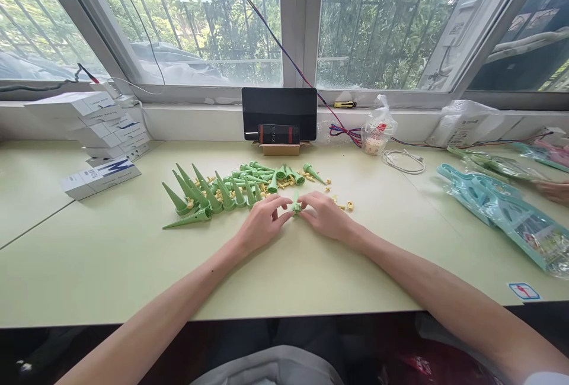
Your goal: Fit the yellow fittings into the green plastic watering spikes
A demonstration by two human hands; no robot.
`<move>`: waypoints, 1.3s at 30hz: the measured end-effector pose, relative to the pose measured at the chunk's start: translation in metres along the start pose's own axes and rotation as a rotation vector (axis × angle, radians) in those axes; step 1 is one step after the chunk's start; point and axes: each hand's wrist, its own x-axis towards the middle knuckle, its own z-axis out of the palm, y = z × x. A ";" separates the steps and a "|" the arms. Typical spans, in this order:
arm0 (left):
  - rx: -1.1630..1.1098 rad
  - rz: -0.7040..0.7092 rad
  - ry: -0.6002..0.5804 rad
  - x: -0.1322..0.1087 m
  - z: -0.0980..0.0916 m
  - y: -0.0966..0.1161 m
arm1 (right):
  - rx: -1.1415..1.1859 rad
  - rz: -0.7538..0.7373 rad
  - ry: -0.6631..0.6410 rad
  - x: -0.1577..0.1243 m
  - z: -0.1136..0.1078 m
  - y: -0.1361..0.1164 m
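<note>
A small green cone (296, 208) stands between my hands, its pointed end up. My left hand (267, 217) pinches it from the left, and my right hand (323, 213) has its fingers closed on the right side of the same piece. Just beyond and to the left, several green cones (226, 194) stand upright or lie on their sides. One cone (189, 218) lies flat at the near left of this group. Small yellow parts (284, 182) are scattered among the cones, and a few yellow pieces (349, 205) rest right of my right hand.
A phone (278, 134) leans on a dark screen (279, 106) at the back. White boxes (101, 177) are at the left. A plastic bag (379, 127) and white cable (403, 161) lie back right. Blue hangers (502, 201) and another person's hand (553, 190) are far right.
</note>
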 end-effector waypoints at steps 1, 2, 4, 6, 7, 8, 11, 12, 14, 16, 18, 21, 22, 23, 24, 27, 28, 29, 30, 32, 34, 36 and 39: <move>-0.002 0.010 -0.003 0.000 0.000 0.000 | 0.011 0.002 -0.006 0.000 0.000 -0.002; -0.006 0.023 -0.006 0.000 0.000 -0.001 | 0.020 0.005 -0.012 -0.001 0.000 -0.003; -0.017 0.057 -0.012 0.000 0.001 -0.001 | 0.037 0.001 -0.025 -0.001 -0.001 -0.005; -0.027 0.086 -0.022 0.000 0.001 -0.002 | 0.047 -0.008 -0.028 -0.001 -0.002 -0.006; -0.031 0.096 -0.025 0.000 0.002 -0.002 | 0.050 -0.011 -0.026 -0.001 -0.002 -0.006; -0.035 0.102 -0.028 0.000 0.002 -0.002 | 0.052 -0.012 -0.023 -0.001 -0.001 -0.006; -0.037 0.109 -0.019 0.001 0.002 -0.002 | 0.057 -0.014 -0.021 -0.002 0.000 -0.005; -0.037 0.112 -0.015 0.001 0.002 -0.002 | 0.057 -0.014 -0.021 -0.002 0.000 -0.004; -0.037 0.118 -0.007 0.001 0.002 -0.002 | 0.056 -0.014 -0.019 -0.002 0.001 -0.003; -0.038 0.121 -0.003 0.001 0.002 -0.003 | 0.054 -0.013 -0.017 -0.002 0.001 -0.003; -0.036 0.115 0.006 0.000 0.002 -0.003 | 0.054 -0.010 -0.019 -0.002 0.001 -0.003; -0.035 0.107 0.018 0.000 0.001 -0.003 | 0.051 -0.002 -0.027 -0.002 0.001 -0.003; -0.036 0.108 0.021 0.000 0.001 -0.003 | 0.050 0.001 -0.028 -0.002 0.001 -0.004; -0.037 0.110 0.024 0.000 0.001 -0.003 | 0.049 0.002 -0.028 -0.002 0.000 -0.004; -0.037 0.114 0.028 0.000 0.001 -0.003 | 0.049 0.002 -0.027 -0.002 0.000 -0.004; -0.025 0.120 0.035 -0.001 0.000 -0.002 | 0.048 -0.007 -0.018 -0.002 0.000 -0.005; -0.018 0.120 0.036 -0.001 0.000 -0.002 | 0.048 -0.010 -0.016 -0.002 0.000 -0.005; -0.011 0.120 0.037 -0.001 0.000 -0.002 | 0.048 -0.011 -0.015 -0.002 0.000 -0.005; -0.004 0.121 0.038 -0.001 0.000 -0.001 | 0.048 -0.010 -0.014 -0.002 0.000 -0.005; 0.003 0.125 0.039 -0.001 0.000 -0.001 | 0.048 -0.003 -0.013 -0.002 0.000 -0.005; 0.004 0.130 0.036 -0.001 0.000 -0.001 | 0.047 0.003 -0.014 -0.002 0.000 -0.006; 0.003 0.130 0.027 -0.002 -0.001 -0.001 | 0.043 0.005 -0.018 -0.002 0.000 -0.007; -0.004 0.132 0.010 -0.002 -0.001 -0.002 | 0.039 0.003 -0.019 -0.002 0.000 -0.007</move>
